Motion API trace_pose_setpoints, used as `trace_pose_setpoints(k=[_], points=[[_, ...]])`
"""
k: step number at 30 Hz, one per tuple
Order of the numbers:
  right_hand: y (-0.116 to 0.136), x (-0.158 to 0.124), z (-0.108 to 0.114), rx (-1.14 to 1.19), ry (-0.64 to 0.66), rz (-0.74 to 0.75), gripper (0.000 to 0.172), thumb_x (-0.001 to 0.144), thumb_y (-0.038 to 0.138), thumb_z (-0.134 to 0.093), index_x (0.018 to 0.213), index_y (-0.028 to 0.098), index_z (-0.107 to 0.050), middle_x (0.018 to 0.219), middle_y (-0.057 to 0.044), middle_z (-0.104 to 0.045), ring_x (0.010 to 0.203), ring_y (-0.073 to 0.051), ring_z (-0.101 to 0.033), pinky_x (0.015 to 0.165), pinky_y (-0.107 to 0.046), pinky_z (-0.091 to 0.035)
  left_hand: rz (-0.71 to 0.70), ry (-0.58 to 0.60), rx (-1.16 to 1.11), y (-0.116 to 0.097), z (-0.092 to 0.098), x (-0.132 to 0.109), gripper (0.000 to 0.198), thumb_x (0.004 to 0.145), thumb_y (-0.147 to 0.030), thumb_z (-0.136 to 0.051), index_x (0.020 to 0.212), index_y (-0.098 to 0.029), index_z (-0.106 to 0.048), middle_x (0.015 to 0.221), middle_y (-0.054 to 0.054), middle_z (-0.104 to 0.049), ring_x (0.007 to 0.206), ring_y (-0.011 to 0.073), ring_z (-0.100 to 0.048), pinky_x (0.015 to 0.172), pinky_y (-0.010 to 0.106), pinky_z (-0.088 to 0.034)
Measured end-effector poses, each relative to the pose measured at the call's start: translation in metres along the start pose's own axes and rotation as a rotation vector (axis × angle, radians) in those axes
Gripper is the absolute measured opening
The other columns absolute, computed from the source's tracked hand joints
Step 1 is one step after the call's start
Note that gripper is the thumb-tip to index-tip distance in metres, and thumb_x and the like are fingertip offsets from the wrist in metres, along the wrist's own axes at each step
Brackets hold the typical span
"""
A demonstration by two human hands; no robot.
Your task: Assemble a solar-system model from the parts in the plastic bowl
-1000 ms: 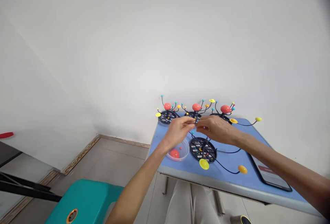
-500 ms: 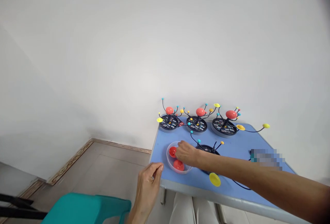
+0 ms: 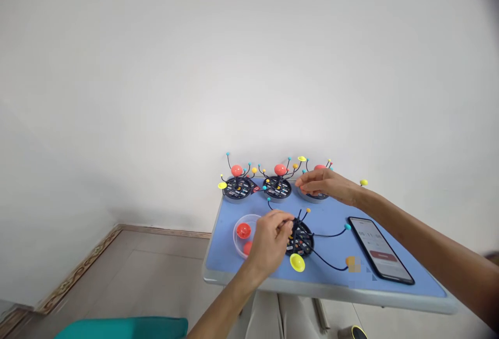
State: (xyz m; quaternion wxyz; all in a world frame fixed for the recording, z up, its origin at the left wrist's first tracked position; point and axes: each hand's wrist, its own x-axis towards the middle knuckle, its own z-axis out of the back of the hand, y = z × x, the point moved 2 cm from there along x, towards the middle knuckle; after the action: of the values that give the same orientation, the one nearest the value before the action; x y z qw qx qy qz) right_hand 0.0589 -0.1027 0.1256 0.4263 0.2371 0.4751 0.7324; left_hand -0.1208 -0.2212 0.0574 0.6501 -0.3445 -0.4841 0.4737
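My left hand point(image 3: 272, 240), its fingers pinched, is at the left side of a half-built solar system model point(image 3: 302, 245). Its fingertips overlap the model's black rods, and what they hold is hidden. This model has a round black base, bent rods with small coloured balls, and a yellow ringed planet point(image 3: 297, 262) at the front. My right hand point(image 3: 329, 184) is in the air in front of the back right model, fingers drawn together. A small orange-red bit shows at its fingertips, too small to name. Behind my left hand, a clear plastic bowl point(image 3: 235, 243) holds red half-balls point(image 3: 244, 231).
Along the wall stand a left model point(image 3: 236, 188), a middle model point(image 3: 277, 188) and a right one point(image 3: 320, 168), each with a red ball on top. A phone point(image 3: 380, 248) lies on the right of the blue table point(image 3: 222, 263). A teal stool point(image 3: 125, 327) is at lower left.
My right hand has left the bowl and moved up and right. My left hand has come from beside the table to the half-built model. The view has shifted, and the phone is now uncovered.
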Motion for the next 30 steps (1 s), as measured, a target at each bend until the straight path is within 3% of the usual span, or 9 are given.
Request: trace_pose_setpoints(k=[4, 8, 16, 23, 30], points=[[-0.040, -0.005, 0.009, 0.263, -0.012, -0.071, 0.032, 0.060, 0.037, -0.079, 0.082, 0.015, -0.072, 0.076, -0.005, -0.068, 0.066, -0.014, -0.056, 0.062, -0.028, -0.042, -0.082, 0.030, 0.300, 0.006, -0.042, 0.033, 0.028, 0.088, -0.012, -0.043, 0.103, -0.017, -0.067, 0.110, 0.010, -0.066, 0.105, 0.0206, -0.060, 0.094, 0.034, -0.048], [-0.058, -0.005, 0.008, 0.334, -0.018, -0.079, 0.035, 0.055, 0.038, -0.082, 0.079, 0.014, -0.073, 0.075, -0.004, -0.068, 0.066, -0.013, -0.055, 0.064, -0.029, -0.042, -0.027, 0.023, 0.444, 0.015, -0.062, 0.048, 0.029, 0.090, -0.012, -0.039, 0.105, -0.016, -0.065, 0.110, 0.012, -0.064, 0.108, 0.0220, -0.059, 0.094, 0.033, -0.045], [-0.060, 0.000, -0.002, 0.069, -0.009, 0.024, 0.025, 0.061, 0.036, -0.070, 0.074, 0.015, -0.070, 0.068, -0.003, -0.067, 0.061, -0.014, -0.054, 0.059, -0.028, -0.041, 0.132, 0.034, 0.567, 0.031, -0.069, 0.059, 0.026, 0.089, -0.011, -0.045, 0.101, -0.014, -0.067, 0.106, 0.012, -0.068, 0.106, 0.0233, -0.061, 0.091, 0.031, -0.043], [-0.067, 0.014, -0.010, -0.092, 0.071, 0.020, 0.013, 0.059, 0.025, -0.064, 0.068, 0.016, -0.069, 0.059, 0.000, -0.066, 0.062, -0.016, -0.060, 0.059, -0.027, -0.046, 0.205, 0.049, 0.568, 0.042, -0.072, 0.063, 0.022, 0.084, -0.010, -0.052, 0.076, -0.018, -0.071, 0.084, 0.008, -0.073, 0.090, 0.0222, -0.066, 0.078, 0.030, -0.044], [-0.068, 0.021, -0.013, -0.274, 0.074, 0.022, 0.014, 0.057, 0.020, -0.059, 0.065, 0.017, -0.070, 0.058, 0.001, -0.065, 0.062, -0.017, -0.060, 0.055, -0.025, -0.043, 0.234, 0.028, 0.543, 0.045, -0.075, 0.064, 0.028, 0.085, -0.009, -0.049, 0.073, -0.016, -0.073, 0.084, 0.014, -0.074, 0.088, 0.0228, -0.068, 0.073, 0.029, -0.042]])
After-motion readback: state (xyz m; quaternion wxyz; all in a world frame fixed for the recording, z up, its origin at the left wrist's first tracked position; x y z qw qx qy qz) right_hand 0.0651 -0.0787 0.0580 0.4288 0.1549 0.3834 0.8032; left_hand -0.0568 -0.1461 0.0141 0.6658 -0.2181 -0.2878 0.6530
